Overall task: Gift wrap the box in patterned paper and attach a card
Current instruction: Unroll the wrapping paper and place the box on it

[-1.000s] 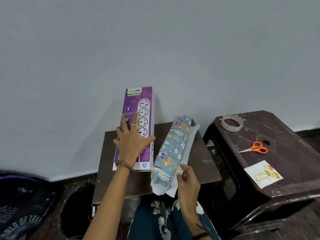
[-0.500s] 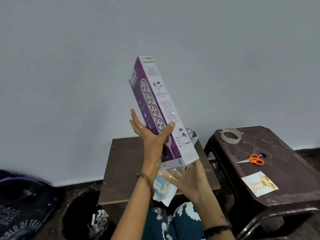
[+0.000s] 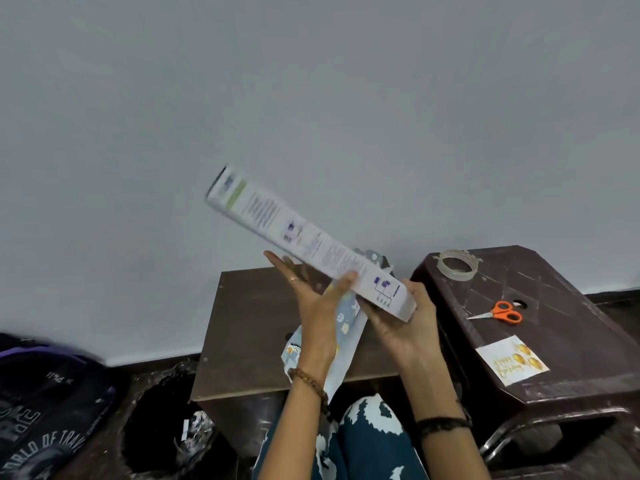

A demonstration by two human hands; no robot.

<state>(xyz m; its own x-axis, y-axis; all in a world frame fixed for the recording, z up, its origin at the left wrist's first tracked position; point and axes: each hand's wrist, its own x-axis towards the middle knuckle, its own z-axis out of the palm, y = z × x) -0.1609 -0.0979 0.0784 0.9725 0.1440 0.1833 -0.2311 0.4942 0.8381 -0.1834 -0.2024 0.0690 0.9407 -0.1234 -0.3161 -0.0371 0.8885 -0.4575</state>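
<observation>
Box (image 3: 311, 244) has tipped further, white face toward you, held above the table (image 3: 249, 323): your left hand (image 3: 313, 303) pinches it, your right hand (image 3: 405, 327) cups its low end, so the unsupported far end may swing down and crush the paper roll (image 3: 348, 315).

Tilted box (image 3: 306, 242) held above table (image 3: 249, 323), left hand (image 3: 313, 301), right hand (image 3: 405, 329)

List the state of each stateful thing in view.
box: unwrapped, held in the air, tilted.
left hand: grips the box mid-length, thumb across its face.
right hand: cups the box's lower end.
patterned paper roll: rolled up, lying on the small table, partly hidden by the hands.
tape roll: lying flat on the stool.
scissors: closed, lying on the stool.
birthday card: face up on the stool, unattached.
</observation>
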